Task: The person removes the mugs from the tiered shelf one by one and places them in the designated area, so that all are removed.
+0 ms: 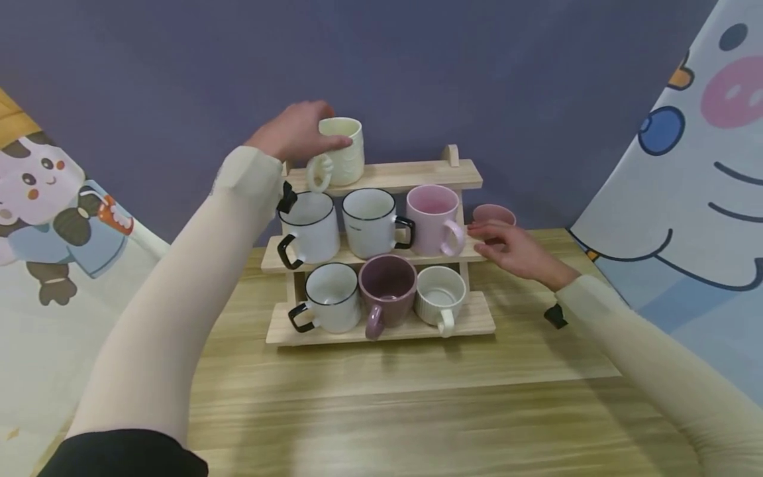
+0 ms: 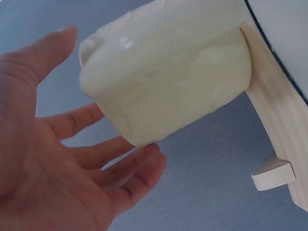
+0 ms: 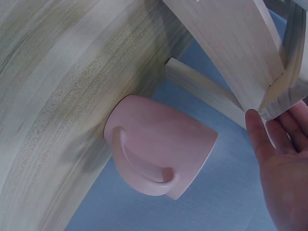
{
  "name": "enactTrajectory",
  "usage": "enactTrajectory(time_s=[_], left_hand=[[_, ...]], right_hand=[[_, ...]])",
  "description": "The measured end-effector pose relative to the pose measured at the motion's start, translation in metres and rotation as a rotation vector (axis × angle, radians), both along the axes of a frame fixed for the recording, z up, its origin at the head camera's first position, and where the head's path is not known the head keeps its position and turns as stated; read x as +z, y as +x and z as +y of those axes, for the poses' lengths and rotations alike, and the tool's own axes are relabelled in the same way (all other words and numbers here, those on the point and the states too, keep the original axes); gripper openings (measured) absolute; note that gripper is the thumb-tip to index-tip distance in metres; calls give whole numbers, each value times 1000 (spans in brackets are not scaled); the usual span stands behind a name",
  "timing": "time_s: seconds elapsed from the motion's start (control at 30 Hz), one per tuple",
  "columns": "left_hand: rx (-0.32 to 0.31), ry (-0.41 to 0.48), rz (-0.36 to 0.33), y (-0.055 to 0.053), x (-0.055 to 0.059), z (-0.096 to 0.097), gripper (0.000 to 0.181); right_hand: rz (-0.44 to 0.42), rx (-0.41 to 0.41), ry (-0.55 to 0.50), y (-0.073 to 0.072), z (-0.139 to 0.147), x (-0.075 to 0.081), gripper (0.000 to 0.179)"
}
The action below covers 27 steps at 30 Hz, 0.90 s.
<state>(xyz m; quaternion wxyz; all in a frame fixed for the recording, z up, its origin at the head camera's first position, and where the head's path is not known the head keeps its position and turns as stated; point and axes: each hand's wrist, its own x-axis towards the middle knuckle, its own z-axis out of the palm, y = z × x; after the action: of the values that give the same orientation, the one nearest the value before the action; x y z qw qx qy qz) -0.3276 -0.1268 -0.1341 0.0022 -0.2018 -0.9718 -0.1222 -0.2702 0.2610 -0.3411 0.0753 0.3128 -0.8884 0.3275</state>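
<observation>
A cream mug with a raised pattern (image 1: 347, 159) stands upright at the left end of the top shelf of a wooden three-tier rack (image 1: 411, 175). My left hand (image 1: 301, 131) spans its rim from behind. In the left wrist view, the fingers (image 2: 89, 156) reach past the mug's far side while the thumb (image 2: 55, 50) stands apart from it. My right hand (image 1: 515, 252) is at the right end of the middle shelf. There, a fingertip (image 3: 253, 120) touches the shelf corner and other fingers lie partly hidden behind the board.
The middle shelf holds two white black-rimmed mugs (image 1: 310, 232) and a pink mug (image 1: 432, 225). Below stand another white mug (image 1: 334, 305), a purple mug (image 1: 387, 291) and a ribbed off-white cup (image 1: 440, 298). A dusty-pink mug (image 3: 159, 134) stands on the table right of the rack.
</observation>
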Motion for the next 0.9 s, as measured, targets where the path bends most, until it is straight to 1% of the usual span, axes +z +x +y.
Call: enactTrajectory(time_s=[0.23,0.33,0.5,0.67,0.77,0.9], left_hand=[[7,-46,-43,-6,5,-1,80],[23,-67,-53,-8,5,0,82],[43,-100,-62,-8,7,2,83],[57,-129,-85,-8,11,3,86],[68,-127,-96,-8,11,3,86],[69,-99,-79,-8,10,-3,85]], right_hand=[[-2,9,-4,1,-5,-2,34],[1,4,2,2,-6,-2,34],[6,4,0,3,-7,-1,34],[7,4,6,3,-8,1,34],[12,7,6,3,-10,1,34],[10,19,-5,3,-13,1,34]])
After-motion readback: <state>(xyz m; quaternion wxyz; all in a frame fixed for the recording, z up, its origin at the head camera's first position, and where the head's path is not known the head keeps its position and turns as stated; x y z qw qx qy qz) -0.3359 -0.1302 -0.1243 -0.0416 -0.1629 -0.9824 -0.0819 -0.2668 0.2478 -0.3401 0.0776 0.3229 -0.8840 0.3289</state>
